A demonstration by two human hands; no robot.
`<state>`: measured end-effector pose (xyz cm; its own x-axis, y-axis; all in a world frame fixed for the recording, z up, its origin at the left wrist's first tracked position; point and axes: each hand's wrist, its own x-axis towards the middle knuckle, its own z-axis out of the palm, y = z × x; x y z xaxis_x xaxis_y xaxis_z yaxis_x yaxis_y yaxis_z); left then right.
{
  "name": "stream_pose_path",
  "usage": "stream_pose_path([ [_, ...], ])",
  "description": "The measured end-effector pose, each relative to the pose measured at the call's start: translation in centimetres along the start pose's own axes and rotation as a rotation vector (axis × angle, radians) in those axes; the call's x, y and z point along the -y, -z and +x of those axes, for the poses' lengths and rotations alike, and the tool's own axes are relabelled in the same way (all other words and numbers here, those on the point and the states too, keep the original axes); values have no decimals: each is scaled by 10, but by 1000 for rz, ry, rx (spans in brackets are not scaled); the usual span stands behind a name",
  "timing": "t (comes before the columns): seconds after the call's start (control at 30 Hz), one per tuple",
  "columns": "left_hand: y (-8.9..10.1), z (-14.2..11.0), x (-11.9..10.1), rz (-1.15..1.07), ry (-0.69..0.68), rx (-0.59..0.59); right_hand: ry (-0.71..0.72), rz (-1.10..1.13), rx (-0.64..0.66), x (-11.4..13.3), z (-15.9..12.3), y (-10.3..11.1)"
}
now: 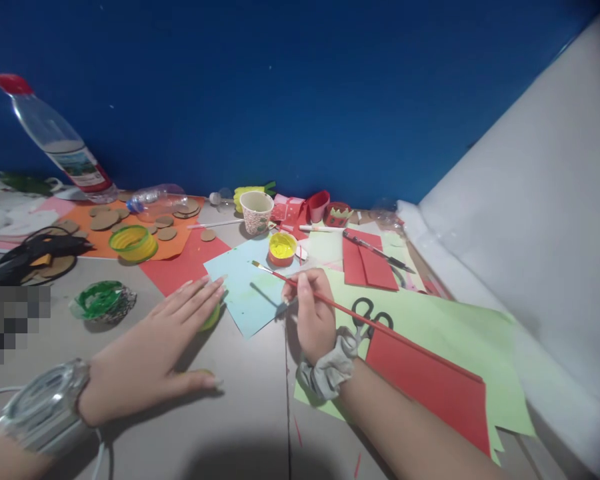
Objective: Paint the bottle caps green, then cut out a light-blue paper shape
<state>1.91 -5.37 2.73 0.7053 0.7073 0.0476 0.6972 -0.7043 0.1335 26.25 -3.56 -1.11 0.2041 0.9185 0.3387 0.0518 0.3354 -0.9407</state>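
Chunky watch (47,403) on the left wrist and a bare right forearm (410,423) are closest to my camera, with a grey scrunchie (330,367) round the right wrist. On my feed the two hands are well apart. The left hand (155,347) is flat, palm down, thumb out to the side; something yellow-green (211,319) pokes out from under its fingers, and I can't tell if they're touching it. The right hand (316,303) has a red paintbrush (343,308) pinched in its fingers, bristles pointing left, over the blue paper (243,287) that lies between and just beyond both hands.

Just past the right hand I've got a pot of yellow paint (283,245), with a patterned paper cup (257,213) behind it. Scissors (372,315) sit right beside the right wrist on green paper (440,327), and there's a red card (430,393) next to that forearm. Further out on that side, a pen (377,250) lies across a smaller red piece (367,267).

Left of the left hand, green paint (100,299) sits on the worktop (250,413). Beyond that I see a yellow tub (133,245), cardboard discs (104,220) on orange paper (177,243), and a red-capped bottle (70,150).
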Motion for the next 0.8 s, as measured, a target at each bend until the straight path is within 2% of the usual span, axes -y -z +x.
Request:
stream_pose_path([
  [0.17,-20,0,-4,-13,98,-128,-95,-46,78,1,2,-1],
  [0.33,-27,13,-3,-28,101,-133,-102,-47,93,2,4,-2],
  [0.47,-21,36,9,-59,61,-128,-105,-48,69,2,3,-2],
  [0.67,-2,63,42,-198,-96,-22,-83,-16,-11,-2,4,1],
  [0.8,2,71,56,-330,-171,-23,-63,-44,34,-3,1,4],
])
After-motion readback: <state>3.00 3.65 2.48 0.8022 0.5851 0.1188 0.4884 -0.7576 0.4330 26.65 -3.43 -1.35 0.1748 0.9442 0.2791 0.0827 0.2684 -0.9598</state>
